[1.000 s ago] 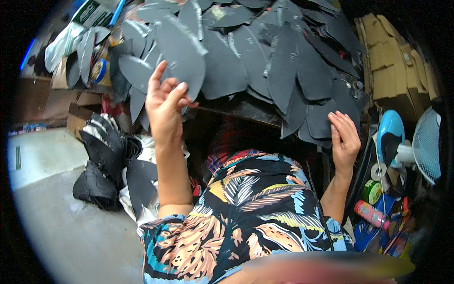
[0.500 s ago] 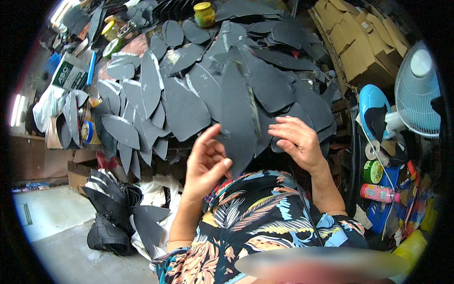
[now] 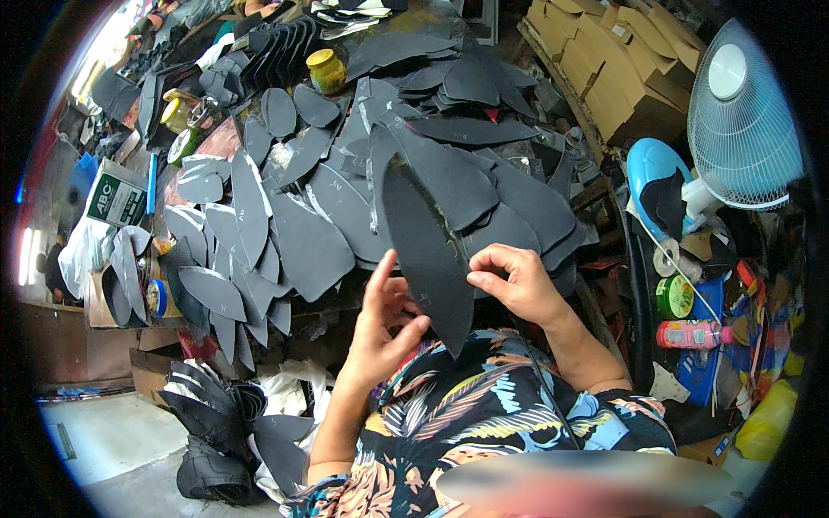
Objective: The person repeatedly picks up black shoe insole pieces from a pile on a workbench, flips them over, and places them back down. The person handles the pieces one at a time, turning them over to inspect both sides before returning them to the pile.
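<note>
A long, leaf-shaped black sheet piece (image 3: 423, 250) slants in front of me, its lower tip over my lap and its upper end over other black pieces. Along its right edge runs a dull, shiny strip. My right hand (image 3: 522, 285) pinches at that edge with thumb and forefinger. At the left edge of the same piece is my left hand (image 3: 384, 324), its forefinger stretched up, the other fingers half curled and the thumb apart. Around it lie many overlapping black cut pieces (image 3: 315, 242), some with white edges and small pale marks.
A yellow-lidded jar (image 3: 326, 71) stands among the pieces at the back. Cardboard boxes (image 3: 613, 65) and a white fan (image 3: 743, 121) are at the right, above a pink bottle (image 3: 688, 334). Black shoe-like items (image 3: 211, 466) sit on the floor at lower left.
My right hand has come in to the leaf-shaped piece's right edge, and its fingers have closed into a pinch. The left hand stays at the left edge. The whole view has shifted.
</note>
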Available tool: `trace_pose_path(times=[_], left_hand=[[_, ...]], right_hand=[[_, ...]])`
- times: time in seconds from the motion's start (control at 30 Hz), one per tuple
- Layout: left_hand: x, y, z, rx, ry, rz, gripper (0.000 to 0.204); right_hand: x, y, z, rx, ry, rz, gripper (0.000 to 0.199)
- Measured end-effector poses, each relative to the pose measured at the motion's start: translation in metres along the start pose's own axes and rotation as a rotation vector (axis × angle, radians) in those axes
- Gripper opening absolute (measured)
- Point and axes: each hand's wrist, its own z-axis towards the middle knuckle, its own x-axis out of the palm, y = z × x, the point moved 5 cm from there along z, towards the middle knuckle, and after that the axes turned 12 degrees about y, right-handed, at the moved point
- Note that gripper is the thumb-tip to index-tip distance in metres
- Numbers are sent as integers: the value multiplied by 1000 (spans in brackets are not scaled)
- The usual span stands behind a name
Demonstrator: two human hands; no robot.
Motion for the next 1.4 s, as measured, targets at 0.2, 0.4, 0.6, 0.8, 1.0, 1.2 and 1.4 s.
trace_pose_path(times=[0.2,0.4,0.6,0.8,1.0,1.2,1.4], left_hand=[[-12,-4,6,37,-145,-105,84],[-17,-8,14,78,-204,-111,86],[-31,-11,17,138,-399,128,72],[-45,-6,11,56,-490,36,70],[-40,2,21,30,-336,-4,71],[-46,12,25,16,-385,-40,71],[-52,16,35,72,-384,-16,70]], right_hand=[[2,8,4,-85,79,-193,14],[6,9,5,-132,63,-174,14],[-2,6,-5,-213,26,-260,12],[-51,-4,-27,-61,-184,-249,12],[-87,-2,-28,-53,-408,-681,16],[-85,-7,-5,-36,-323,-862,33],[-74,-10,23,-24,-145,-869,41]])
